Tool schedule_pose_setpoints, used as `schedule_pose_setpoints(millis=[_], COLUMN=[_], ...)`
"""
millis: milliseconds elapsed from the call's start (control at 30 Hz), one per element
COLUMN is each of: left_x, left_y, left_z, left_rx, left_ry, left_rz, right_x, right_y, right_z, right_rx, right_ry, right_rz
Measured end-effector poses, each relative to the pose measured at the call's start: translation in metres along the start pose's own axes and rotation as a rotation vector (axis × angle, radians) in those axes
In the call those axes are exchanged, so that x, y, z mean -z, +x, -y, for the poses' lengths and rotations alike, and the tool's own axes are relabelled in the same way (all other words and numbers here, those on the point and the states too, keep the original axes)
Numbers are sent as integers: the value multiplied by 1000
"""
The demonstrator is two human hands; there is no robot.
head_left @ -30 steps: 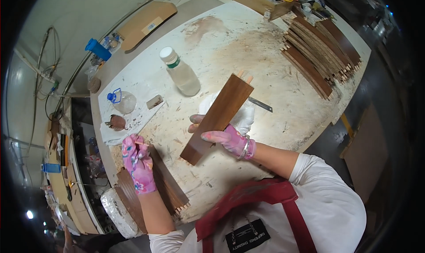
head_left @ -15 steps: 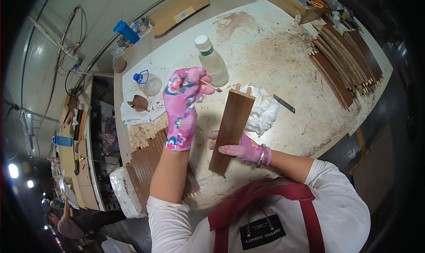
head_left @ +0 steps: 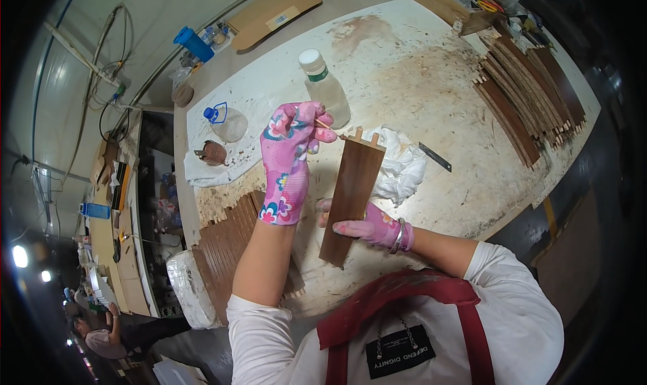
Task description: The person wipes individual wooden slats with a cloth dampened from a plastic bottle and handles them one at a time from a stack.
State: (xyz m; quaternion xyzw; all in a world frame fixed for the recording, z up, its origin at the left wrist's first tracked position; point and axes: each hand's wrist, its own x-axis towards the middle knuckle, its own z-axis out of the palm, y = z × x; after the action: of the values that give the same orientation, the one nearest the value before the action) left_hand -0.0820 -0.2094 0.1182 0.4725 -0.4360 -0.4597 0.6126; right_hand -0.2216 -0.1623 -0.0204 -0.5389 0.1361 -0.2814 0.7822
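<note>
Head view, left hand (head_left: 294, 134) high, pinching a thin stick (head_left: 323, 124), right hand (head_left: 373, 228) lower, clasping a brown board (head_left: 358, 183)

2 gloves (head_left: 286, 142), 1 thin stick (head_left: 323, 124), 1 white-capped bottle (head_left: 329, 96), 1 apron (head_left: 397, 292)

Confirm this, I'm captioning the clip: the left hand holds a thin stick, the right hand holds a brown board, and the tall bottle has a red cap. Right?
Not quite: the head view shows a white cap on the tall bottle. The left hand holds a thin stick; the right hand, a brown board.
</note>
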Motion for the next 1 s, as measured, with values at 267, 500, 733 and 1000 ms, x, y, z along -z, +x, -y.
schedule_pose_setpoints(millis=[267, 500, 733, 1000], left_x=[25, 78, 104, 103], left_y=[7, -11, -36, -48], left_z=[11, 16, 25, 27], left_rx=[-63, -86, -85, -110], left_ry=[-53, -227, -194, -166], left_rz=[-66, -80, -191, -224], right_x=[3, 22, 31, 47], right_y=[-1, 8, 9, -6], right_z=[16, 18, 20, 21], right_rx=[-72, -141, -50, -109], right_ry=[82, 308, 580, 344], right_rz=[-124, -248, -315, -260])
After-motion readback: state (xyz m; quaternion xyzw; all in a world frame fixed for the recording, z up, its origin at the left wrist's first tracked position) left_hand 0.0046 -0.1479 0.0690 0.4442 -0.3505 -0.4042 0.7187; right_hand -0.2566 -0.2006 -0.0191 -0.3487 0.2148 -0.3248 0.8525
